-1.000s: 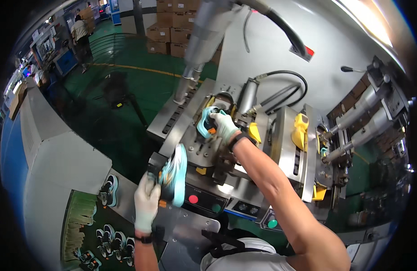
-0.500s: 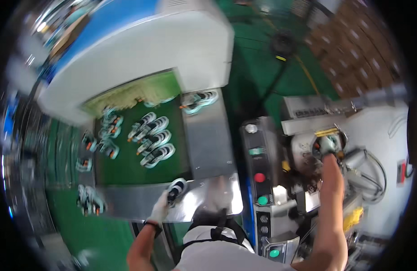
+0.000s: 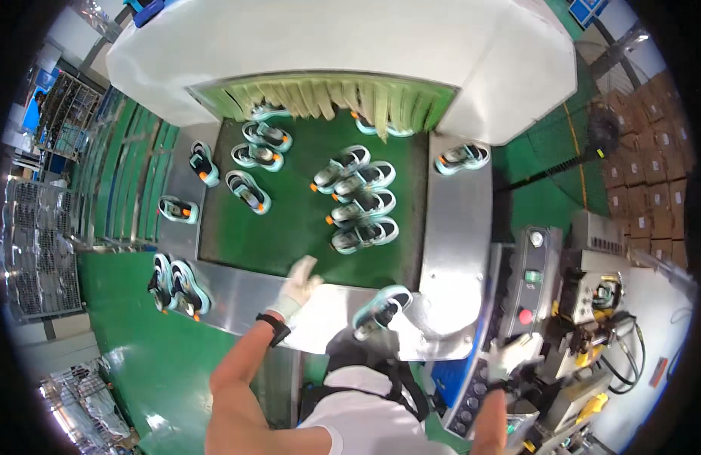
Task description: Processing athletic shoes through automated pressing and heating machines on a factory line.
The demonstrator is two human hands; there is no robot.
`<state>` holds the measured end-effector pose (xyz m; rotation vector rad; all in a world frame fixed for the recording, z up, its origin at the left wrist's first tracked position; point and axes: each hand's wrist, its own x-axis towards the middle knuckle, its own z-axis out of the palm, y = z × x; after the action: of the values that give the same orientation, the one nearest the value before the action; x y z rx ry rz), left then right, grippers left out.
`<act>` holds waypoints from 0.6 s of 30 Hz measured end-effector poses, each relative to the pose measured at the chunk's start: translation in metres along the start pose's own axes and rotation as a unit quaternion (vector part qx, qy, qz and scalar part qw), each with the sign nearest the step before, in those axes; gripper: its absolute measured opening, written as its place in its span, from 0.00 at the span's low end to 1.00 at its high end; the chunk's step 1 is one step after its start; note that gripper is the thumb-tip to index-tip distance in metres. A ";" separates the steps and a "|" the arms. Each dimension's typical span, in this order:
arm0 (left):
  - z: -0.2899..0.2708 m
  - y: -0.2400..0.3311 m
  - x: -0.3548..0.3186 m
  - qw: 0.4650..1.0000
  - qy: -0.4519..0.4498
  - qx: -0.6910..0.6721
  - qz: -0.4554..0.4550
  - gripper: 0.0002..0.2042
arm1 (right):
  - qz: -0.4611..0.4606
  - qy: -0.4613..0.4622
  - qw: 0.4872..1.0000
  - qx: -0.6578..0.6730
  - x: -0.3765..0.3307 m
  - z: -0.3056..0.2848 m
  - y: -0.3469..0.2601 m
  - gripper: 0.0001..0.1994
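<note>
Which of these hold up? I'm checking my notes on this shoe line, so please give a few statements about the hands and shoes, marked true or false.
1. The left hand is gloved and hovers open at the near edge of the green belt. True.
2. The left hand grips a shoe. False: it holds nothing.
3. A teal shoe lies on the steel ledge near the person. True.
4. The right hand rests on the belt. False: it is by the control panel.

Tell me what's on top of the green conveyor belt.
The green belt carries about nine teal shoes with orange bits. The fringed curtain under the white hood covers the far end; anything inside there is hidden.
</note>
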<state>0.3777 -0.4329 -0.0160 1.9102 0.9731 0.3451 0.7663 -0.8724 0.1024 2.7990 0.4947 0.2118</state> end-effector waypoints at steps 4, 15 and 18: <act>-0.141 -0.053 0.109 0.949 0.274 0.144 -0.059 0.36 | 0.033 -0.066 0.987 0.143 0.009 0.029 0.030 0.60; -0.211 -0.120 0.145 0.944 0.127 0.305 0.019 0.09 | -0.004 -0.223 0.903 0.366 -0.076 -0.016 -0.112 0.45; -0.177 -0.006 0.127 0.955 0.090 0.226 0.170 0.07 | 0.014 -0.246 0.797 0.552 -0.100 -0.071 -0.163 0.42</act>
<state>0.3526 -0.2276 0.0528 2.5126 0.8891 0.5394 0.6082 -0.7431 0.1105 3.7060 0.5407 -1.1561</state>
